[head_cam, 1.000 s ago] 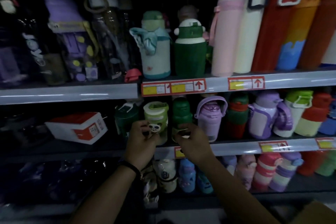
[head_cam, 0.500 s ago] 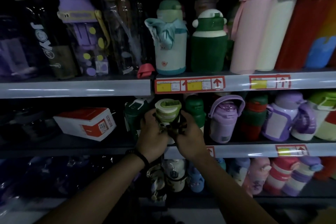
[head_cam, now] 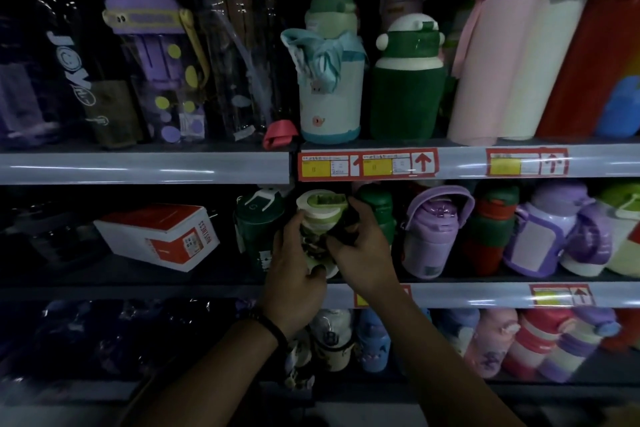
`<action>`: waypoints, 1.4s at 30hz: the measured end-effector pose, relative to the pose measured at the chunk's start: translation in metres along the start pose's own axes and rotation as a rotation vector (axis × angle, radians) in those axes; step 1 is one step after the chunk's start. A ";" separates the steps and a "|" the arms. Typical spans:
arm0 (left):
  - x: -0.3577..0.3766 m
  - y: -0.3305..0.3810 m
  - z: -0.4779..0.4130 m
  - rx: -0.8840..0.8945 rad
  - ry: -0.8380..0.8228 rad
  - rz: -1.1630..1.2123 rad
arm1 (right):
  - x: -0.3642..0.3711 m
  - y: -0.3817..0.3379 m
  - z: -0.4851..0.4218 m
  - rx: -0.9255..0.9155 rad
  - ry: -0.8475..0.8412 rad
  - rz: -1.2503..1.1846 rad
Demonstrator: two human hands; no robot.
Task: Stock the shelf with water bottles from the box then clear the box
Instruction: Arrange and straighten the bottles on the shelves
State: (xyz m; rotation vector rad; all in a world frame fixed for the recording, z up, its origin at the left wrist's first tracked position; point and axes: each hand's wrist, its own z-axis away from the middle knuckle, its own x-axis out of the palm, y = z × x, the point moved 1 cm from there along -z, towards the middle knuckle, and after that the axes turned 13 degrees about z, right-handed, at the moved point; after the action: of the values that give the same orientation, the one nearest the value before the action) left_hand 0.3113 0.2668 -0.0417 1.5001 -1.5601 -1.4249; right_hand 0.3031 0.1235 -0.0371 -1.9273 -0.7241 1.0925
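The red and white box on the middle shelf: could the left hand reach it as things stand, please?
Probably yes, once freed: the left hand grips the light green bottle. The box lies to its left on the same open-fronted shelf; only a dark green bottle stands between.

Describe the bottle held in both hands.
The bottle is cream with a light green lid and band, plastic by its look. It stands about upright at the front of the middle shelf. The left hand grips its body; the right hand pinches a dark strap at its side.
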 end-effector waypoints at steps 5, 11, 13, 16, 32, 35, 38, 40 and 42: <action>-0.003 0.005 -0.001 -0.002 -0.010 0.092 | 0.003 0.009 0.004 0.021 0.037 -0.016; -0.006 -0.001 0.003 -0.026 0.044 0.045 | 0.002 0.011 0.002 -0.073 0.059 0.093; -0.005 -0.002 0.006 -0.013 0.021 0.014 | 0.000 0.010 0.001 -0.132 0.060 0.171; -0.004 -0.004 0.005 -0.022 -0.001 -0.001 | -0.003 0.007 0.002 -0.191 0.061 0.245; -0.010 0.004 -0.004 -0.113 -0.042 0.189 | 0.006 0.013 0.021 -0.147 0.012 0.029; -0.011 0.000 -0.005 -0.125 -0.044 0.201 | 0.009 0.014 0.026 -0.150 0.011 0.034; -0.009 -0.001 -0.005 -0.151 -0.069 0.195 | 0.011 0.019 0.028 -0.108 0.036 0.069; -0.008 0.000 -0.004 -0.150 -0.079 0.215 | 0.013 0.023 0.029 -0.077 0.024 0.099; -0.008 -0.001 -0.005 -0.151 -0.081 0.219 | 0.016 0.025 0.031 -0.071 -0.017 0.126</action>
State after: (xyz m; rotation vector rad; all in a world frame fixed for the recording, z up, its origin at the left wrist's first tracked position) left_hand 0.3184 0.2727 -0.0389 1.1599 -1.5730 -1.4555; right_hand 0.2856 0.1339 -0.0751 -2.0493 -0.6657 1.1751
